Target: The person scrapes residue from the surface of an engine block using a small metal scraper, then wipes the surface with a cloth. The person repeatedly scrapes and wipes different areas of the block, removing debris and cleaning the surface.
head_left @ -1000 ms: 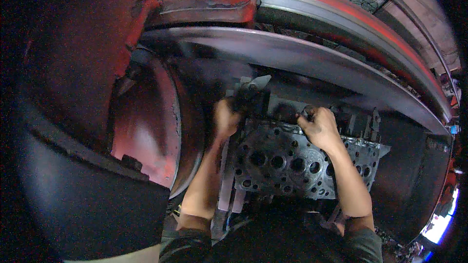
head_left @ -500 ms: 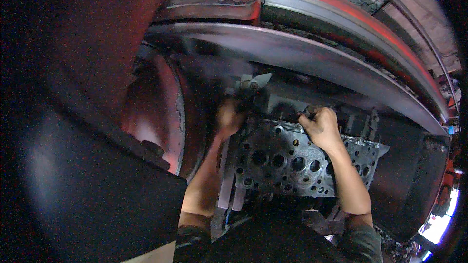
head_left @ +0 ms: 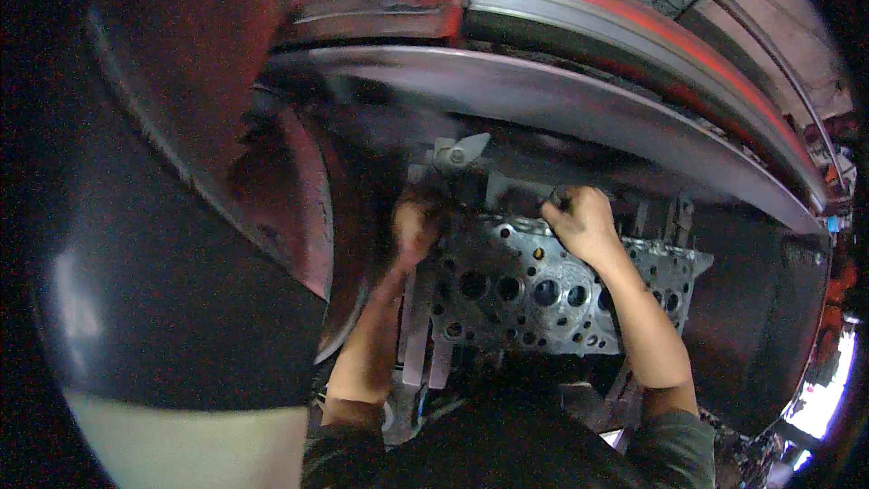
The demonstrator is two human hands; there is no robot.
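Observation:
A grey metal cylinder head (head_left: 566, 285) with several round holes in its flat face is tilted up before me. At its upper edge my right hand (head_left: 584, 222) is closed, fingers curled in. Something small and dark shows by the thumb, too dim to name. Beside the cylinder head's left end is my left hand (head_left: 416, 225), blurred and in shadow. Its fingers are lost in the dark, so I cannot see what they hold or touch. A pale metal lever-like part (head_left: 462, 154) sits just above my left hand.
A curved panel edge (head_left: 543, 95) arches over the work, with a red and silver body edge (head_left: 579, 9) beyond. To the left are a large dark curved panel (head_left: 181, 308) and a reddish rounded part (head_left: 303, 190). Upright metal bars (head_left: 415, 326) stand below my left hand.
The view has shifted slightly, so most things sit a little higher and further left. Both hands stay at about the same places on and beside the cylinder head.

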